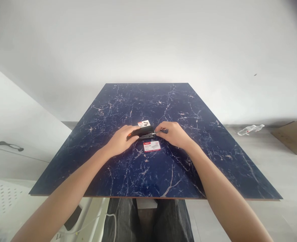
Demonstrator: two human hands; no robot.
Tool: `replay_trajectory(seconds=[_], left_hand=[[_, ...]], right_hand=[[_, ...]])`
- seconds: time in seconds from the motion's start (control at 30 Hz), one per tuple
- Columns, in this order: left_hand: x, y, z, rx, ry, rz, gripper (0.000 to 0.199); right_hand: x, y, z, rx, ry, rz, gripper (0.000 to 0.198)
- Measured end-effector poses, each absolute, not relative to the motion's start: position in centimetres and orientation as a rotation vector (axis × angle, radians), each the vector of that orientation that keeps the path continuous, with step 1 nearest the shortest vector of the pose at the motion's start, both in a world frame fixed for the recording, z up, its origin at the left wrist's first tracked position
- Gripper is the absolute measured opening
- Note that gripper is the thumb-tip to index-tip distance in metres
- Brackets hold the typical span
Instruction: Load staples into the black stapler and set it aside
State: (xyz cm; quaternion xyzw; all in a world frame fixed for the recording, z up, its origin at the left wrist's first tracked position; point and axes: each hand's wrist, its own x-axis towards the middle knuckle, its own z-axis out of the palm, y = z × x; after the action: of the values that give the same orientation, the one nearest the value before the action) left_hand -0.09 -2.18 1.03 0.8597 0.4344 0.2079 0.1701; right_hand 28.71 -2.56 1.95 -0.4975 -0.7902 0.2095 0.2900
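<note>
A black stapler [146, 131] lies near the middle of the dark blue marbled table [143, 104]. My left hand [124, 139] grips its left end, thumb in front and fingers over the top. At the stapler's right end, my right hand [172, 132] pinches a small dark-ended piece with a thin metal rod [165, 131]. Whether that piece belongs to the stapler or is a separate tool, I cannot tell. Just in front of the stapler, a red and white staple box [152, 146] lies flat. Behind it is a small white and red box [143, 123], partly hidden.
White wall [148, 40] stands behind the table. To the left is a white cabinet with a dark handle [10, 146]. On the floor at the right are a clear plastic bottle [250, 129] and a cardboard box [293, 136]. A pale cable [115, 220] hangs below the front edge.
</note>
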Motion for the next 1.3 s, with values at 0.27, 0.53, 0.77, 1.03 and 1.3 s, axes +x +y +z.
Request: replay_trajectory(seconds=[0.27, 0.53, 0.77, 1.03, 1.3], left_hand=[[1.1, -3.0, 0.9, 2.739, 0.972, 1.171, 0.031], [2.7, -3.8, 0.6, 2.715, 0.839, 1.3, 0.014], [2.3, -3.9, 1.2, 2.642, 0.943, 1.193, 0.011], [1.5, -3.9, 1.5, 2.595, 1.098, 1.142, 0.015], [0.7, -3.0, 1.4, 2.612, 1.244, 0.947, 0.028]], right_hand=[[28.2, -4.0, 4.2, -1.208, -1.845, 0.982, 0.024], [25.5, -5.1, 3.8, -1.116, -1.865, 1.169, 0.024], [25.0, -5.2, 3.4, -1.034, -1.93, 0.915, 0.018], [28.8, -4.1, 4.0, -1.286, -1.896, 0.666, 0.024], [30.1, -2.5, 2.5, -1.419, -2.02, 0.6, 0.019]])
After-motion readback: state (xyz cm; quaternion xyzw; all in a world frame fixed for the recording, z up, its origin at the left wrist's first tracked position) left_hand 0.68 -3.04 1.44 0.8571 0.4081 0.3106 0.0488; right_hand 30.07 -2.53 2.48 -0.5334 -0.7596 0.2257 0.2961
